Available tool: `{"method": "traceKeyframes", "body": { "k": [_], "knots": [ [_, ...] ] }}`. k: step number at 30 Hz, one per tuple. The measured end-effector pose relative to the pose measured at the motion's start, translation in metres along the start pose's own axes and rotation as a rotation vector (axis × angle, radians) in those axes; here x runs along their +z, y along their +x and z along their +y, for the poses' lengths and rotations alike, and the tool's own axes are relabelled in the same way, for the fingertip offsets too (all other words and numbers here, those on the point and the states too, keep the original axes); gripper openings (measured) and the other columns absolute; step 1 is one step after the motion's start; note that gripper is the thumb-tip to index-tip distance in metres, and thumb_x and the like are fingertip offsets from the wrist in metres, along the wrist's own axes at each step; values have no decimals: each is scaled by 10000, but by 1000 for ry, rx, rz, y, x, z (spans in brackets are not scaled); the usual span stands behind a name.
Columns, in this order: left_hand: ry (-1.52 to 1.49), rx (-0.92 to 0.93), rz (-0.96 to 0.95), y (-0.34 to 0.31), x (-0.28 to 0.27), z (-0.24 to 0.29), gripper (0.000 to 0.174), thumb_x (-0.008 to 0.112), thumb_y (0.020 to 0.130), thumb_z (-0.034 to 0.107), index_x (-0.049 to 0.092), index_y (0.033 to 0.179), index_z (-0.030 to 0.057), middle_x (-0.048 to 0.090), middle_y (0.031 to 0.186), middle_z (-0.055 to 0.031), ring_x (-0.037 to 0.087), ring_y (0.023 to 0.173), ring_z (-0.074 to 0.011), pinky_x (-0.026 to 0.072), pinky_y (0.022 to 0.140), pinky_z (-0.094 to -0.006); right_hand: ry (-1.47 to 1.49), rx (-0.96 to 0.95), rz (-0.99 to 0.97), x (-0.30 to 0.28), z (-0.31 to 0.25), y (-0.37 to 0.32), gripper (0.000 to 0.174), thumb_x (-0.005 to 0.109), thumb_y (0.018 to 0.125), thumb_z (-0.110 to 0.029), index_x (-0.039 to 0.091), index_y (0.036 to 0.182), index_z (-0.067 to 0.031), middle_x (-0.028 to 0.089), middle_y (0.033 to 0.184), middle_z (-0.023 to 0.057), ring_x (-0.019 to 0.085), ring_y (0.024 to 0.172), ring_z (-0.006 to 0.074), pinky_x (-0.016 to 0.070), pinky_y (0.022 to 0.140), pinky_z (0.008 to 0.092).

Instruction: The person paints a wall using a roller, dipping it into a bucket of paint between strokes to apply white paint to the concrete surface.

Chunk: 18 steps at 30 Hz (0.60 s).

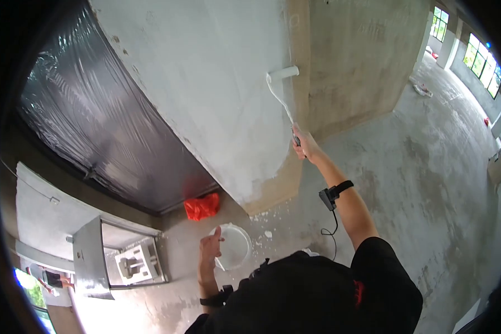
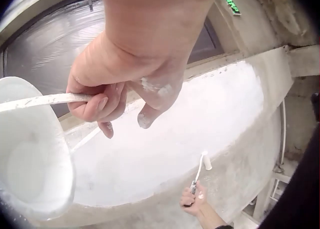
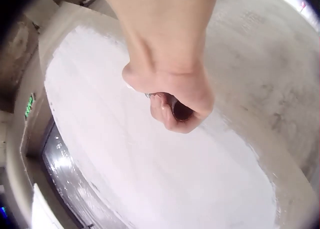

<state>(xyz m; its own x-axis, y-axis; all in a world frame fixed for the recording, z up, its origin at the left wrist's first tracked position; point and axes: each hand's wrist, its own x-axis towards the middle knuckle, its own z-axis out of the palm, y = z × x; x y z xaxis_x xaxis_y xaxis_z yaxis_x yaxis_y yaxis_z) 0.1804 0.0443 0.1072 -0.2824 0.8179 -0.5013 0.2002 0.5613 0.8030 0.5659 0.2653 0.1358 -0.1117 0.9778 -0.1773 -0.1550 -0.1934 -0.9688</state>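
The right hand [image 1: 305,146] grips the dark handle of a paint roller [image 1: 284,73], whose white sleeve lies against the wall near the corner. In the right wrist view the fingers of the right hand [image 3: 175,101] curl round the handle's dark end. The left hand [image 1: 210,245] holds the white handle [image 2: 45,101] of a white bucket [image 2: 35,154]; in the left wrist view the left hand [image 2: 135,74] has its fingers curled round that handle and paint smears on the skin. White paint [image 1: 217,100] covers much of the wall face.
A red bag [image 1: 201,206] lies on the floor beyond the bucket. Plastic sheeting [image 1: 106,117] covers an opening at the left. White specks dot the floor near the wall's foot. Another person [image 1: 55,279] is at the far lower left. A cable hangs from the right wrist's strap.
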Motion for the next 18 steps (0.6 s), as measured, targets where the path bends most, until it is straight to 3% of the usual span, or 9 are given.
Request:
{"method": "traceKeyframes", "body": {
  "k": [10, 14, 16, 18],
  "knots": [
    [-114, -8, -6, -15, 8, -11, 544, 607, 880, 476, 613, 804, -62, 284, 501, 68, 266, 401, -56, 253, 387, -238, -59, 326, 85, -8, 144, -27, 632, 423, 891, -629, 393, 545, -101, 332, 428, 14, 336, 345, 140, 266, 344, 312],
    [-171, -28, -28, -18, 4, -13, 534, 621, 867, 490, 563, 843, -40, 265, 490, 97, 219, 383, -25, 186, 376, -216, -171, 264, 107, 1, 184, -39, 642, 419, 885, -640, 402, 543, -97, 347, 426, 29, 361, 348, 143, 285, 350, 326],
    [-168, -39, -2, -22, 5, -13, 531, 620, 869, 488, 562, 840, -39, 265, 489, 95, 217, 383, -24, 183, 375, -216, -298, 125, 236, 9, 212, -42, 652, 404, 890, -641, 399, 532, -97, 348, 421, 30, 366, 345, 145, 294, 353, 326],
    [-165, -52, 19, -22, 4, -12, 528, 619, 870, 486, 562, 837, -38, 265, 487, 94, 214, 383, -24, 180, 375, -215, -317, 139, 232, 20, 228, -43, 655, 393, 894, -641, 398, 530, -98, 339, 416, 24, 364, 343, 143, 299, 355, 321]
  ]
}}
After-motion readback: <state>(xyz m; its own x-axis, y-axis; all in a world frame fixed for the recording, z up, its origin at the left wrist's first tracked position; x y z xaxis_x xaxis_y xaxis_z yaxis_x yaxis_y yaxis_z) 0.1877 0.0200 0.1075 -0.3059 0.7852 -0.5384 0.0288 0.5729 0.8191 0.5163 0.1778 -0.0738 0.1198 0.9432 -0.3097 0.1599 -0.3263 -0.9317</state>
